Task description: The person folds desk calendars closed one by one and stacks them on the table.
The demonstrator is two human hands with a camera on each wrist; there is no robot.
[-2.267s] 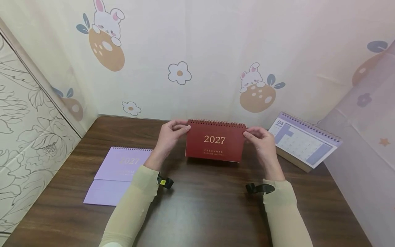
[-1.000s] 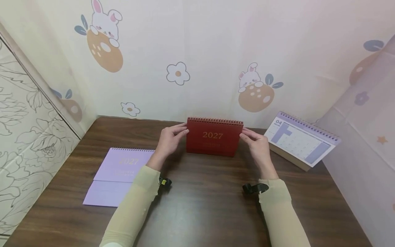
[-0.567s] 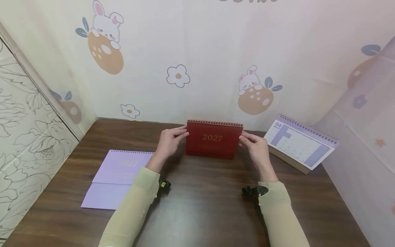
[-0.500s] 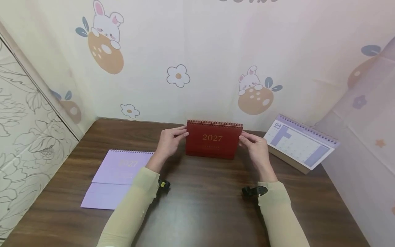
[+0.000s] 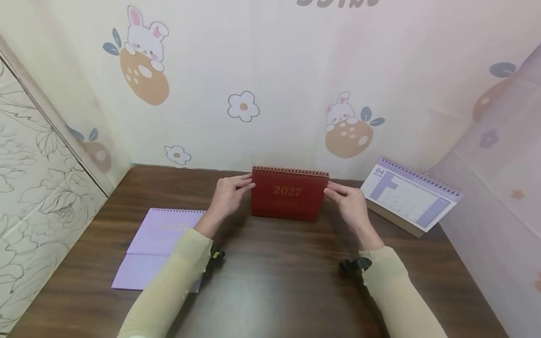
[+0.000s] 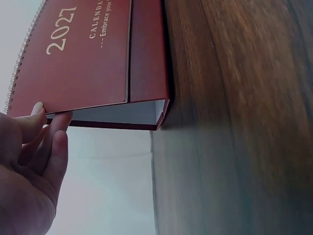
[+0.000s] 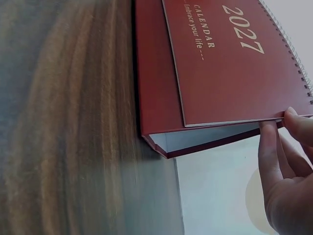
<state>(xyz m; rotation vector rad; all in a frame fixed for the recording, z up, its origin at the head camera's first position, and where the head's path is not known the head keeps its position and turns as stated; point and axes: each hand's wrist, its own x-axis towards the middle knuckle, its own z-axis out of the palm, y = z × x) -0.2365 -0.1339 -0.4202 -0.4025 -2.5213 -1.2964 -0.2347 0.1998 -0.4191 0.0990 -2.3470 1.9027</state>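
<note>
A red desk calendar (image 5: pixel 289 199) with gold "2027" lettering stands upright as a tent near the table's back edge, its spiral binding on top. My left hand (image 5: pixel 227 196) pinches its left side edge, thumb on the front cover and fingers behind. In the left wrist view, the left hand (image 6: pixel 29 161) is at the cover's edge near the binding, and the white inside of the stand shows. On the opposite edge, my right hand (image 5: pixel 350 204) pinches the calendar the same way. The right wrist view shows that thumb (image 7: pixel 293 120) against the cover, with the base on the wood.
A purple calendar (image 5: pixel 148 244) lies to the left, partly covered by the left forearm. At the right stands another desk calendar (image 5: pixel 407 195) with its "04" page showing. Behind the brown table (image 5: pixel 270 281) hangs a patterned curtain (image 5: pixel 287 70).
The red calendar has come down from a tilted, lifted pose to stand on the table, both hands staying at its sides. Since half a second ago, it and both hands have barely moved.
</note>
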